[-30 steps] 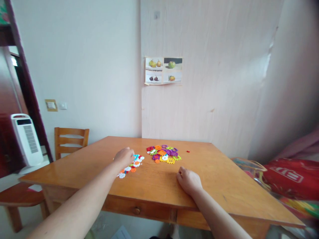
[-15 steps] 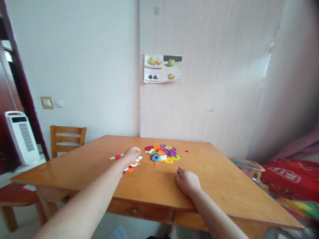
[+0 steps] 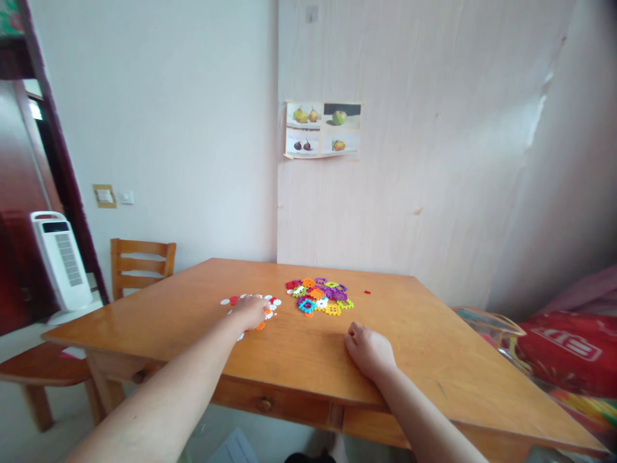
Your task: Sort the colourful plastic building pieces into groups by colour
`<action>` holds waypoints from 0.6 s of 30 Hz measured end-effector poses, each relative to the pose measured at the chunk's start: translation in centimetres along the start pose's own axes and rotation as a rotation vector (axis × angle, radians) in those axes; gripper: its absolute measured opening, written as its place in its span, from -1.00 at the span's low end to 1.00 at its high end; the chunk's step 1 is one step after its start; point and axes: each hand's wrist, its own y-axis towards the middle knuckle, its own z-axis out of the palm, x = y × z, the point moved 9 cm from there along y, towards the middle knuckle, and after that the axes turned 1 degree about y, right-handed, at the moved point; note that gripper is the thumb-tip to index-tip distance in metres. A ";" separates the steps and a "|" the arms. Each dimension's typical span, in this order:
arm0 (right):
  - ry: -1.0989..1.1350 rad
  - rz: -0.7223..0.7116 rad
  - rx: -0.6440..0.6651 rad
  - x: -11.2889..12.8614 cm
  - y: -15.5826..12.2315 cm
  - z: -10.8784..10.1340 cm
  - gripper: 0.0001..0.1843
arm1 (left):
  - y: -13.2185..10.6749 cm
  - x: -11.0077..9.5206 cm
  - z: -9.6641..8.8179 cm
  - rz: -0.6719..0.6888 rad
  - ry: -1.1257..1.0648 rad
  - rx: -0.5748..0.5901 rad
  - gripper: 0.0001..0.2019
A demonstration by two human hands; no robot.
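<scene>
One curled right hand (image 3: 370,350): loosely fisted on the table (image 3: 299,370), just right of lower centre, nothing visible in it; probably propping the arm.
Left hand (image 3: 251,312): left of centre, fingers bent down over the discs; whether it pinches one, I cannot tell.
Flat discs (image 3: 276,302): white, red and orange, around and partly under that hand, likely spread out for easy picking.
Interlocking-edged pieces (image 3: 332,294): heaped at centre, seemingly kept separate from the discs.
Red bag (image 3: 563,350): right edge; white lettering too blurred to read.
Fruit prints (image 3: 322,130): upper middle, on the wall; no legible words.
</scene>
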 end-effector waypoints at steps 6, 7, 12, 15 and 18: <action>0.001 -0.010 -0.020 0.0 0.0 0.0 -0.70 | 0.5 0.1 0.2 -0.009 0.051 -0.034 -0.85; 0.001 -0.012 -0.024 0.0 0.0 0.0 -0.70 | 0.7 0.2 0.2 -0.016 0.056 -0.042 -0.85; -0.001 -0.015 -0.025 0.1 0.0 0.0 -0.70 | 1.8 1.1 -0.3 -0.104 0.042 -0.100 -0.81; 0.004 -0.011 -0.026 0.0 0.0 0.0 -0.70 | 2.9 1.1 -0.4 -0.171 -0.115 -0.127 -0.79; 0.010 -0.011 -0.027 0.0 0.0 0.1 -0.70 | 4.2 0.7 -0.2 -0.225 -0.374 -0.153 -0.80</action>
